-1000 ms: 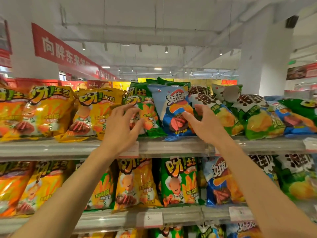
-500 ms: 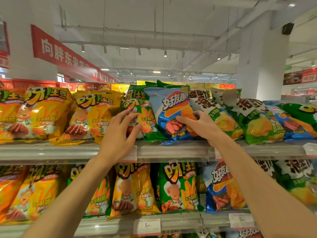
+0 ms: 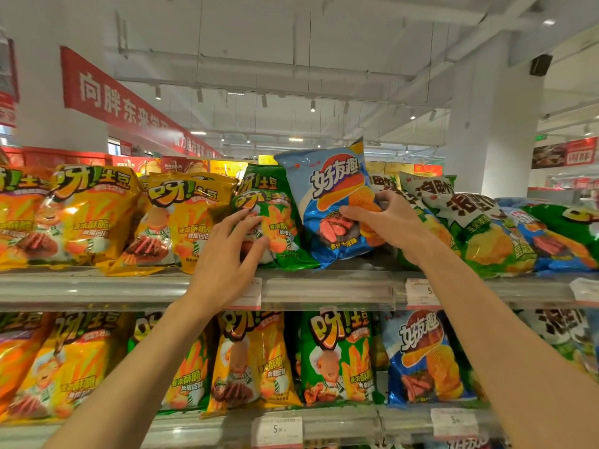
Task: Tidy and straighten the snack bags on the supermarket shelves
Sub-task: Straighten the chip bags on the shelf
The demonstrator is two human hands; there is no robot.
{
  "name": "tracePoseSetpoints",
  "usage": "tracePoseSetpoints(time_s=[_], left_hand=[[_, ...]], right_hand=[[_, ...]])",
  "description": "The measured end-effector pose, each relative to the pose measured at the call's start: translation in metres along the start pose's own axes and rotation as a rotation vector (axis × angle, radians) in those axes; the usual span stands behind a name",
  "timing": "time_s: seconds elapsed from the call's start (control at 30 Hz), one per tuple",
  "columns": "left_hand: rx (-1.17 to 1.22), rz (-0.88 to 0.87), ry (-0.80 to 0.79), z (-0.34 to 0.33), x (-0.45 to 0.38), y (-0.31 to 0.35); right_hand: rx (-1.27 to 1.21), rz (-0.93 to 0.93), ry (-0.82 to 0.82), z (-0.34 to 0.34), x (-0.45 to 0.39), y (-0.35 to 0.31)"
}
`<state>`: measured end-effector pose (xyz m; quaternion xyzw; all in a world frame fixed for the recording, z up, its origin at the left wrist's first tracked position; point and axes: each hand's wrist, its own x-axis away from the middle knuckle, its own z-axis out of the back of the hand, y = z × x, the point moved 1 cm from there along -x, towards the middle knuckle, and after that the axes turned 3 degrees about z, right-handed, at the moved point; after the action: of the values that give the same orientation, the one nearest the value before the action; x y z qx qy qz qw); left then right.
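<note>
A blue chip bag stands almost upright on the upper shelf, its top above the bags beside it. My right hand grips its right edge, thumb across the front. To its left leans a green snack bag, and my left hand rests flat against its lower front, fingers spread. Yellow snack bags fill the shelf further left. Green and white chip bags slump to the right of the blue one.
The lower shelf carries upright yellow, green and blue bags behind price tags. More blue and green bags lie at the upper shelf's right end. A white pillar and a red banner stand behind.
My right hand closed on the blue bag and lifted it from a slump to nearly upright. My left hand stayed on the green bag.
</note>
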<state>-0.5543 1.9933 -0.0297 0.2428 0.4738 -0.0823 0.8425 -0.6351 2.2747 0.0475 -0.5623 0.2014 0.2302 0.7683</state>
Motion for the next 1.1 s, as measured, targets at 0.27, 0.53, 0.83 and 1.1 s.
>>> tracePoseSetpoints(time_s=[0.27,0.53,0.83,1.1], left_hand=[[0.067,0.046,0.023,0.005,-0.002,0.001],[0.026,0.025,0.013,0.005,-0.001,0.0],[0.079,0.03,-0.031,0.012,-0.001,0.007],[0.268,0.067,0.056,0.021,0.03,0.024]], right_hand=[[-0.221,-0.161,-0.097,0.013,0.006,0.003],[-0.446,-0.207,-0.094,0.018,0.009,0.004],[-0.417,-0.115,0.031,-0.034,0.025,-0.01],[-0.352,-0.019,0.161,-0.022,0.068,-0.01]])
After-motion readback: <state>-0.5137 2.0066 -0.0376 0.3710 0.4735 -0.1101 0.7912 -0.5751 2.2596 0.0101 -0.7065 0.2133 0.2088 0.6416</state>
